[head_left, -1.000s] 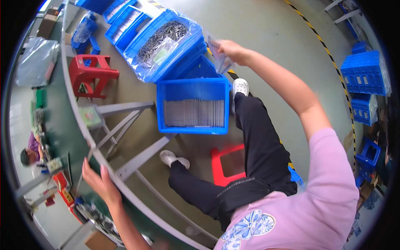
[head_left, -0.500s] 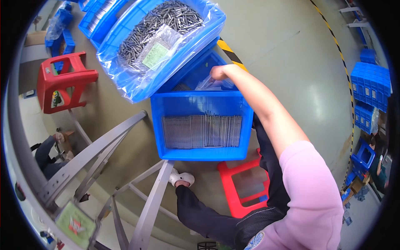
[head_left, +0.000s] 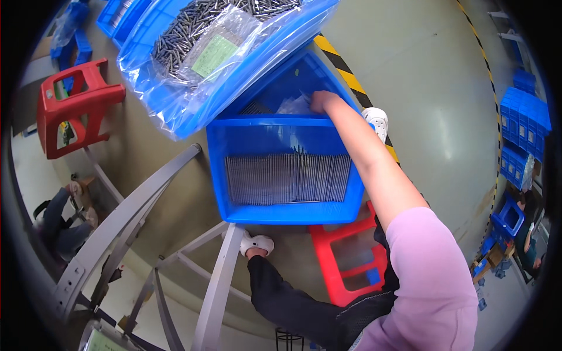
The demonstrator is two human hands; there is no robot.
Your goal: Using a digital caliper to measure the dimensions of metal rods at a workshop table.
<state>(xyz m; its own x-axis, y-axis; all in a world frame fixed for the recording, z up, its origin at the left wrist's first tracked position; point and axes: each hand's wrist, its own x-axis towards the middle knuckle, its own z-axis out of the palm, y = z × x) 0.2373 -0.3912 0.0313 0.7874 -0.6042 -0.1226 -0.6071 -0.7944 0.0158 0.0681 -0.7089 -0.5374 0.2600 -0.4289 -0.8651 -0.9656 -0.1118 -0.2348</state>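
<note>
My right hand (head_left: 321, 102) reaches into the rear blue bin (head_left: 319, 73), closed at the edge of a crumpled clear plastic bag (head_left: 294, 106). Its fingertips are partly hidden. In front of it stands another blue bin (head_left: 345, 213), holding a tight row of thin metal pieces (head_left: 281, 180) set side by side. More thin metal pieces (head_left: 256, 109) show beside the bag. My left hand is out of view.
At the upper left, a plastic-lined blue bin (head_left: 234, 88) holds many short metal pins (head_left: 175, 50) and a bagged green label (head_left: 215, 55). Red stools (head_left: 82, 99) (head_left: 328, 257), a grey metal frame (head_left: 219, 286) and stacked blue crates (head_left: 524, 123) stand around. Another person's leg (head_left: 55, 213) shows at left.
The view has shifted closer to the bins. My right hand stays at the bag in the rear bin and appears slightly farther right. A white clog has come into sight beyond my forearm.
</note>
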